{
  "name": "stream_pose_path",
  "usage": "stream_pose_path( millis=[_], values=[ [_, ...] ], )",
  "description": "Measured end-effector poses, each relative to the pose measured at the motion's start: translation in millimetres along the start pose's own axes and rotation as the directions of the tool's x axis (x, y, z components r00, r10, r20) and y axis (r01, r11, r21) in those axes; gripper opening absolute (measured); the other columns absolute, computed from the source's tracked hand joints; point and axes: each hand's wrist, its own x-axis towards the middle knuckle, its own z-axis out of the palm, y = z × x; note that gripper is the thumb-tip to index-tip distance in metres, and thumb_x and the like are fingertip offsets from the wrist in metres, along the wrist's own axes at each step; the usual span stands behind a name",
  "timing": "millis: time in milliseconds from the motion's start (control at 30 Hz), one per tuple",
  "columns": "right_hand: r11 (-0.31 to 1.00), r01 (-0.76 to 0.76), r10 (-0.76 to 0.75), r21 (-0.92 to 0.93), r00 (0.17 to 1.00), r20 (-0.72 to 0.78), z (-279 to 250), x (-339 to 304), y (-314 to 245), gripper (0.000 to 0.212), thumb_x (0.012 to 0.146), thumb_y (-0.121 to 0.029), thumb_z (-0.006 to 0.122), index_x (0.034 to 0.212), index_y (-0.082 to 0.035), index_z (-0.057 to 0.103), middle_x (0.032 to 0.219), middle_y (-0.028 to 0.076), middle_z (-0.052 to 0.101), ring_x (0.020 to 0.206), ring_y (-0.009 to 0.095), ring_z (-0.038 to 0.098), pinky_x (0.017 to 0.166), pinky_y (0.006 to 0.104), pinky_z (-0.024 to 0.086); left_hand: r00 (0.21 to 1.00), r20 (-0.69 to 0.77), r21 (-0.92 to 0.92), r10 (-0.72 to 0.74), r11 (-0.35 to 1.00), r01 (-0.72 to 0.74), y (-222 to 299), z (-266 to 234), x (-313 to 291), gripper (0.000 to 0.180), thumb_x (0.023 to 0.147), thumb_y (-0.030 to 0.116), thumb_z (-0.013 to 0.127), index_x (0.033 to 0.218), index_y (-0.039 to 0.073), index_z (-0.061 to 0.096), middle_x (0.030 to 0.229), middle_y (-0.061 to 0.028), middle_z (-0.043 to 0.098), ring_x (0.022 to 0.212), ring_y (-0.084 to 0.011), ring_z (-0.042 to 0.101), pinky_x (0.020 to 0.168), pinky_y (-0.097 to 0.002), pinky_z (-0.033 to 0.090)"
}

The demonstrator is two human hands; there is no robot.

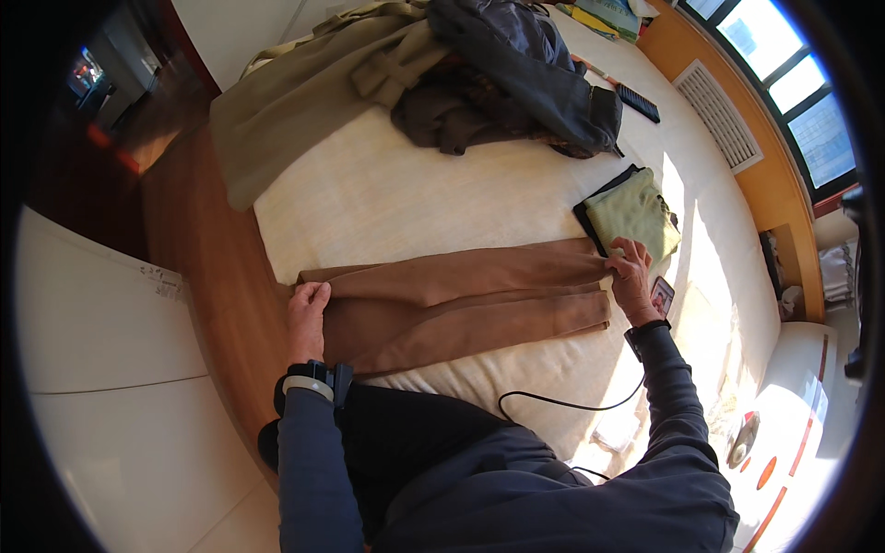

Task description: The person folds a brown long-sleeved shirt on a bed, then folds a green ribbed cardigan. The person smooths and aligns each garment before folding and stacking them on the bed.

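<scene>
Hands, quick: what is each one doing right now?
Left hand: closed on one end of the brown trousers.
Right hand: fingers curled, gripping the trousers' other end.

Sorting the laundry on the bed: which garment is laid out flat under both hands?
The brown trousers, stretched flat between the left hand and right hand; the olive, dark grey and brown clothes lie heaped at the far end.
</scene>
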Motion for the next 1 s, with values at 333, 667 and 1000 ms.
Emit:
stream_pose_path(
  millis=[333, 667, 1000],
  values=[
    [0.997, -0.057, 0.044, -0.052, 0.975, -0.218, 3, 10, 9, 0.020, 0.074, 0.004, 0.068, 0.086, -0.011, 0.065, 0.127, 0.007, 0.064, 0.121, 0.034, 0.057, 0.102, 0.0457, 0.040, 0.999, -0.034, 0.005, -0.003, 1.000, 0.003, 0, 0, 1, 0.023, 0.101, 0.021, 0.072, 0.097, -0.001, 0.069, 0.098, -0.0004, 0.060, 0.095, -0.0115, 0.053, 0.090, -0.0286, 0.043],
    [0.970, -0.229, 0.233, -0.078, 0.971, 0.047, 61, -22, -14, 0.023, 0.082, -0.010, 0.069, 0.102, -0.017, 0.076, 0.131, 0.002, 0.065, 0.129, 0.030, 0.053, 0.103, 0.0480, 0.035, 0.998, -0.059, -0.017, 0.024, 1.000, -0.025, 3, 5, -5, 0.019, 0.101, 0.020, 0.072, 0.101, 0.001, 0.072, 0.097, 0.0015, 0.062, 0.094, -0.0105, 0.054, 0.089, -0.0272, 0.044],
    [0.910, -0.412, 0.372, 0.041, 0.857, 0.358, 113, 85, -105, 0.023, 0.088, -0.034, 0.069, 0.097, -0.015, 0.078, 0.110, 0.005, 0.070, 0.114, 0.030, 0.055, 0.094, 0.0500, 0.034, 0.999, -0.040, 0.004, 0.022, 1.000, -0.022, 6, 4, -9, 0.018, 0.103, 0.020, 0.070, 0.110, 0.003, 0.070, 0.101, 0.0041, 0.063, 0.098, -0.0079, 0.053, 0.095, -0.0239, 0.042]
  ],
)
